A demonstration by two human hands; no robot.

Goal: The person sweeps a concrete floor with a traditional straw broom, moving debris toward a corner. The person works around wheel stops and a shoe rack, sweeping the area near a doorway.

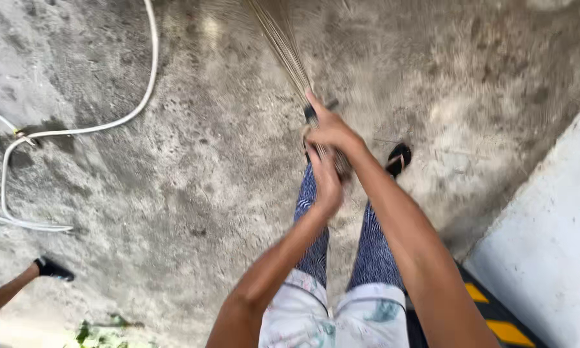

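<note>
Head view: both hands stacked on the broom (283,45) handle. Right hand (332,129) on top, left hand (325,183) just under, both clenched on it — likely two-handed for control. Bristles fan out over the concrete floor (193,193) toward its far edge, blurred. White hose (109,122) loops at floor's left edge. Another person's foot (51,269) lower left. White wall (554,238) at right.

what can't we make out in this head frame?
- Broom: bristle tips cut off by the top edge, motion-blurred.
- Broom handle: hidden under the right hand and left hand; each grip is blurred.
- Left foot: hidden behind the hands; only the right sandal shows.
- Another person's leg: cut by the left edge.
- White hose: ends run out of frame.
</note>
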